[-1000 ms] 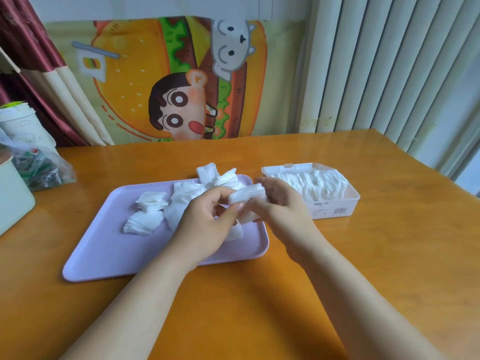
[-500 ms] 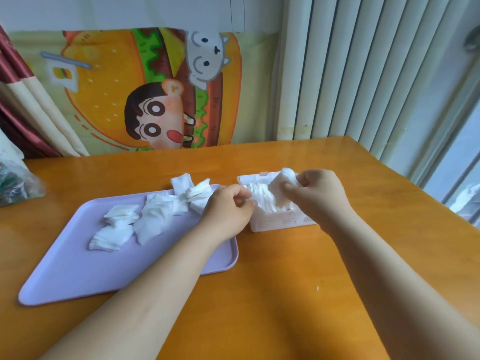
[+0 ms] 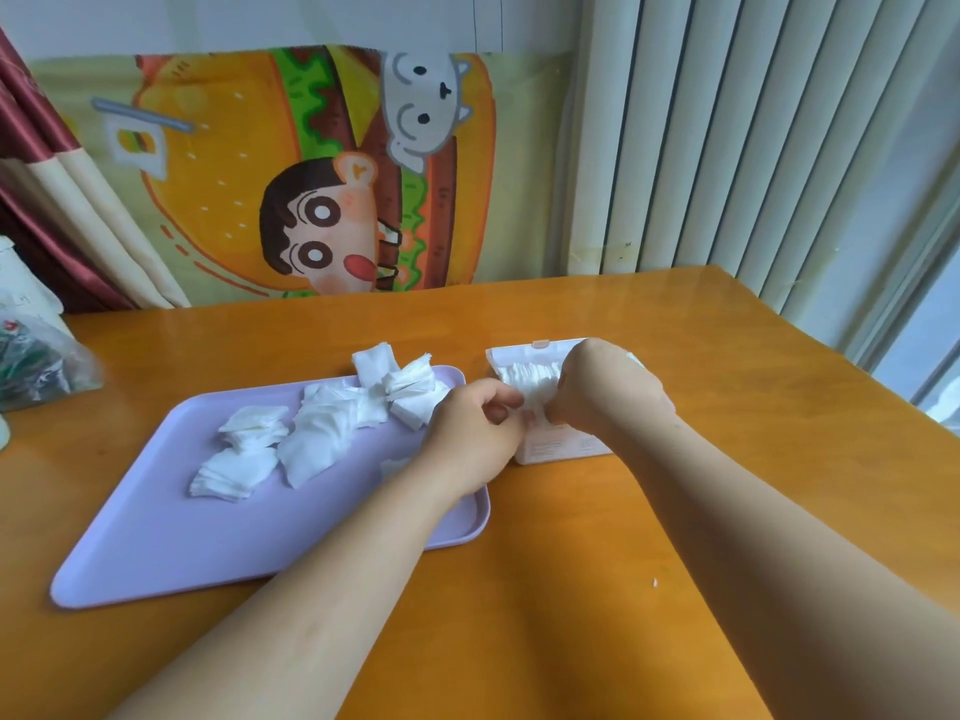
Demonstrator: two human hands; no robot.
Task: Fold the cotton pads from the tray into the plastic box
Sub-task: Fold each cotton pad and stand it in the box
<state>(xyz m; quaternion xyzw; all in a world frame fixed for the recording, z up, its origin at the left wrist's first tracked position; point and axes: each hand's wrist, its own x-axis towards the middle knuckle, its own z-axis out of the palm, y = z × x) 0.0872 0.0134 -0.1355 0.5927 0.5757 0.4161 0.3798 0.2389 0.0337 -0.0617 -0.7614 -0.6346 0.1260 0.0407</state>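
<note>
Cartoon poster [image 3: 311,174], blinds [image 3: 753,122], plastic bag [image 3: 36,366]

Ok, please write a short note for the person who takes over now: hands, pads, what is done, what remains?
Left hand: fingers curled at the box, near its left edge, against the packed pads; grip unclear.
Right hand: over the box, fingers hidden.
Done: a row of packed pads fills part of the box.
Left: several piles of loose pads on the tray, to fold and pack.
</note>
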